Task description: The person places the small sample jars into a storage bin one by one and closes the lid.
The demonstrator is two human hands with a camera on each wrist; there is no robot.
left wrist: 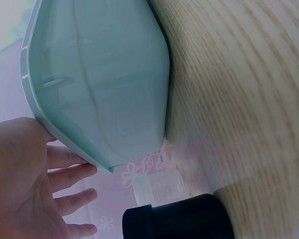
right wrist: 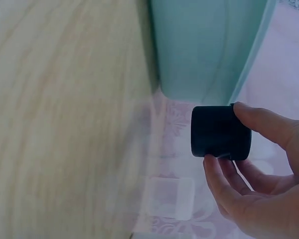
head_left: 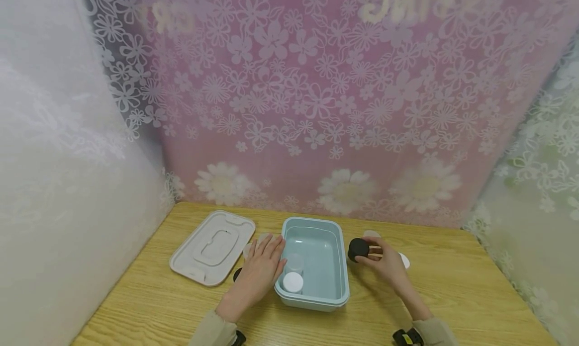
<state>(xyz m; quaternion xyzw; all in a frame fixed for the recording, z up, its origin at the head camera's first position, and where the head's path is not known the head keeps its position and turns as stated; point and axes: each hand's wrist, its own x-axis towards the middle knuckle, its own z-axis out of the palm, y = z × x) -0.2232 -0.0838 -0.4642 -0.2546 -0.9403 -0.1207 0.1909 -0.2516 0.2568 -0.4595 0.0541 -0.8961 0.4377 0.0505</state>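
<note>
A light-blue plastic bin [head_left: 312, 301] stands on the table. Inside it, near the left wall, are a white-capped jar [head_left: 293, 283] and a translucent jar [head_left: 295, 262]. My left hand [head_left: 260, 273] rests at the bin's left rim with fingers extended. Below that hand, a black jar [left wrist: 182, 219] stands on the table beside a translucent jar [left wrist: 160, 187]. To the right of the bin, my right hand [head_left: 391, 268] holds a small black jar [right wrist: 221, 133] between thumb and fingertips, raised above the table.
A whitish rectangular lid [head_left: 212, 248] lies flat at the left. Partly hidden by my right hand are a white round-topped item [head_left: 404, 260] and a pale round-topped item [head_left: 372, 233] behind it. A flowered pink curtain [head_left: 289, 135] hangs behind the table [head_left: 466, 285].
</note>
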